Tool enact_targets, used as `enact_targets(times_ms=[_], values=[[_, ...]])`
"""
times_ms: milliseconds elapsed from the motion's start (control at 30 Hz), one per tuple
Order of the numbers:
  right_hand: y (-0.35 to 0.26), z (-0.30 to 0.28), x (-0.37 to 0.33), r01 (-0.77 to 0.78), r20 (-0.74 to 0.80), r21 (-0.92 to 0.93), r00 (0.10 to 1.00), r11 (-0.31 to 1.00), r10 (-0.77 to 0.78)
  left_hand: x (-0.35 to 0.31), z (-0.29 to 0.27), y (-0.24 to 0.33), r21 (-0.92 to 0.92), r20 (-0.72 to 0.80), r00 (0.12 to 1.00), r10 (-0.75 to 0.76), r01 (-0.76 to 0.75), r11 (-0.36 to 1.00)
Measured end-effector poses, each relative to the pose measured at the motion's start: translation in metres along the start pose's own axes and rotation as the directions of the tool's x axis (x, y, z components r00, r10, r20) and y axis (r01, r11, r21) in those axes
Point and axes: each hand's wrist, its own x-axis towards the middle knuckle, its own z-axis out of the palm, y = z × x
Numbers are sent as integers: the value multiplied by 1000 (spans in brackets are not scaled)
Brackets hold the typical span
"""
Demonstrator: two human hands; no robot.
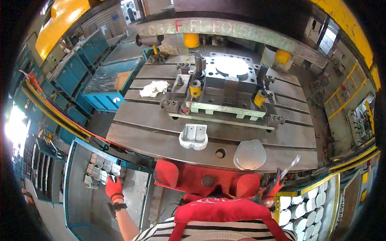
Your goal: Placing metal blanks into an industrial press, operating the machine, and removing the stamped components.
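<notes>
Metal tray (103, 177) sits just beyond the bent-fingered left hand (114, 188), hold unclear; stacking seems underway, next calling for clean release. Right hand (272, 188) grasps a blurred tool (292, 164).

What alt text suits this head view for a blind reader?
A person's red-gloved left hand appears to touch shaped metal parts in a bin; the blurred right hand seems to hold a shiny tool. Ahead, flat rounded pieces and two-pocket metalwork sit on a press bed before a die.
</notes>
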Motion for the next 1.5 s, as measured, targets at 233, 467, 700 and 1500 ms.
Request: enact_targets(times_ms=[233,467,700,1500], values=[[195,-89,-15,-91,317,-251,933,964,171,-64,206,-24,-782,601,612,514,320,535],[199,-63,-24,139,685,-380,707,914,177,-86,315,-37,-216,437,852,290,-214,953],[374,-87,7,258,653,-395,754,882,73,-97,291,20,-549,426,891,158,116,828],[373,-82,20,-53,613,-533,664,845,428,-53,231,-20,-527,789,456,412,157,835]])
